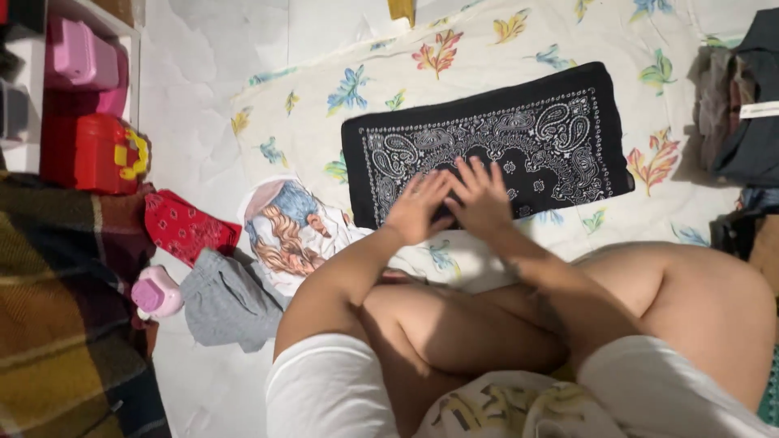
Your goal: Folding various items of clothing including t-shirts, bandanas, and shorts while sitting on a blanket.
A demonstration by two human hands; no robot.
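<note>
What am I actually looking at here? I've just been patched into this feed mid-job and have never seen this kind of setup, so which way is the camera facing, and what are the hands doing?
There is no machine here: a person wears one camera on the head, and it looks down past bent knees at their own two bare hands. The left hand and the right hand lie flat, side by side, on a folded black bandana with a white paisley print. Neither hand grips anything; the fingers are spread and pressing the cloth. The bandana lies on a pale sheet with coloured leaves spread on the floor. To the left lie a printed cloth with a drawn figure, a red bandana, a grey garment and a small pink bottle. Further left are a plaid blanket and a red box. Dark folded clothes sit at the right edge.
</note>
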